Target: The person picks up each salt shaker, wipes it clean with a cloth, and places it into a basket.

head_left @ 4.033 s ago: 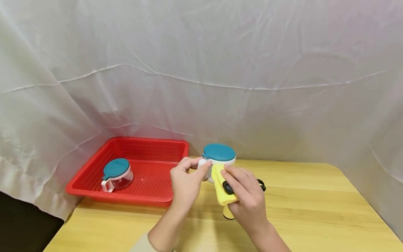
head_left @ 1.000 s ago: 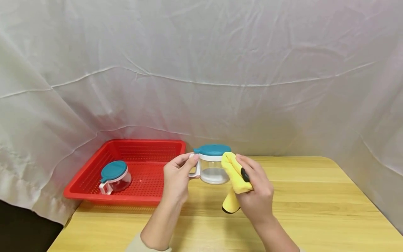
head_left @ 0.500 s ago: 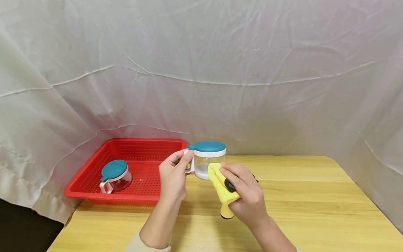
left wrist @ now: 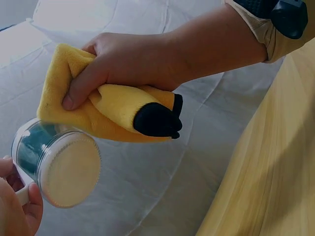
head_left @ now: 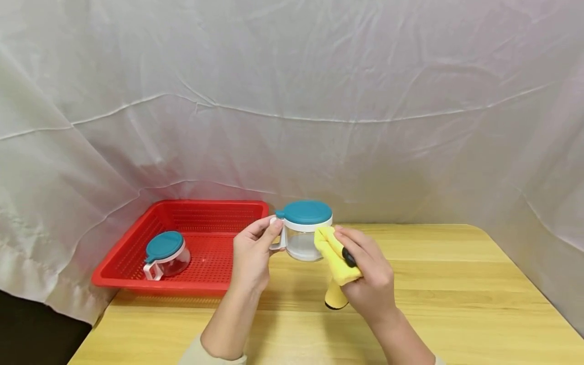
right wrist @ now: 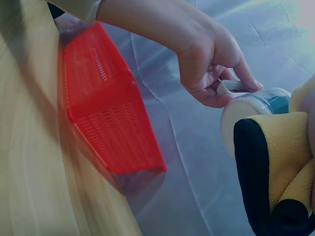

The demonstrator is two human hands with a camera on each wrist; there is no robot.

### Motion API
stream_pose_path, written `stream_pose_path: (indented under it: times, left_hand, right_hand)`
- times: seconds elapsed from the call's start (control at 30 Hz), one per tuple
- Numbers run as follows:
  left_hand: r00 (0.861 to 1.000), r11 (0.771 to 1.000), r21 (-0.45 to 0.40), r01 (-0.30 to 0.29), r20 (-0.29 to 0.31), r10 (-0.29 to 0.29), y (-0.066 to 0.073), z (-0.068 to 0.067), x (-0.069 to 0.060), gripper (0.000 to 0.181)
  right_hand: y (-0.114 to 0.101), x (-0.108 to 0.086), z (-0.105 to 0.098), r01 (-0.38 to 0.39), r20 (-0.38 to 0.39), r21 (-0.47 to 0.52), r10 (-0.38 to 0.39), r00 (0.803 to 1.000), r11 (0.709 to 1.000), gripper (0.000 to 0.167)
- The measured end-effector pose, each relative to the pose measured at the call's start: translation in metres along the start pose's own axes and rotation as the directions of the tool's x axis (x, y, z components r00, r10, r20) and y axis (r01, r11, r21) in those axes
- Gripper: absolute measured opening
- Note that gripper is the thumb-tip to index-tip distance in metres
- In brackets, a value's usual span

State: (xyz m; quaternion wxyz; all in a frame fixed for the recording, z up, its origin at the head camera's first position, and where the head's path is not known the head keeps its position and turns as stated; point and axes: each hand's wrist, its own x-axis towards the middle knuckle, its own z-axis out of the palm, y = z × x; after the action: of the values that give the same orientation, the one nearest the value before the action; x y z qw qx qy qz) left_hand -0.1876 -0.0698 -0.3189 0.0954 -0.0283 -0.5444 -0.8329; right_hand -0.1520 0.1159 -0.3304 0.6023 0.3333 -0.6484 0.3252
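My left hand [head_left: 253,251] pinches the white handle of a clear jar [head_left: 302,243] with a blue lid [head_left: 306,212] and a white rim. The jar is held up above the table, and the left wrist view shows its round base. In my right hand [head_left: 371,271] is a bunched yellow cloth [head_left: 335,258] with black edging. The cloth touches the right side of the jar; in the left wrist view the thumb lies along the folded cloth [left wrist: 59,93]. Part of the cloth hangs below the right hand.
A red perforated basket [head_left: 214,258] stands at the left of the wooden table [head_left: 438,294]. Inside it a second blue-lidded jar [head_left: 168,253] rests with its handle toward the front left. A pale curtain [head_left: 292,101] hangs behind and at both sides.
Compared with four seconds ago, the jar is a little further left, with more of its body showing. Over the last second the cloth has moved left across the jar's front, then back right.
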Motion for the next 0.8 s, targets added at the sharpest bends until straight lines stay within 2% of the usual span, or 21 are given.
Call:
stream_pose_path:
  times: [0.2,0.33,0.43,0.57,0.7,0.8]
  left_hand:
    - [0.999,1.0,0.011,0.0,0.042,0.0,-0.001,0.0,-0.002,0.012]
    - [0.997,0.998,0.049,-0.04,0.065,0.037,-0.001,0.0,-0.003,0.02]
    - [0.994,0.993,0.084,-0.078,0.079,0.071,-0.002,-0.001,-0.004,0.024]
    - [0.99,0.987,0.104,-0.125,0.082,0.117,-0.003,-0.001,-0.004,0.025]
    - [0.984,0.977,0.122,-0.173,0.074,0.165,-0.006,0.0,-0.004,0.023]
    - [0.972,0.954,0.188,-0.234,0.073,0.224,-0.008,0.002,-0.006,0.021]
  right_hand:
    - [0.008,-0.003,-0.005,-0.131,-0.064,-0.002,0.13,0.989,0.991,0.033]
    - [0.011,-0.004,-0.008,-0.222,-0.07,0.029,0.223,0.972,0.975,0.036]
    - [0.01,-0.005,-0.01,-0.261,-0.063,0.036,0.263,0.963,0.965,0.039]
    - [0.007,-0.007,-0.008,-0.239,-0.063,-0.007,0.238,0.969,0.971,0.037]
    - [0.001,-0.007,-0.002,-0.165,-0.062,-0.04,0.162,0.985,0.986,0.033]
    - [-0.004,-0.005,0.003,-0.096,-0.056,-0.027,0.094,0.994,0.995,0.029]
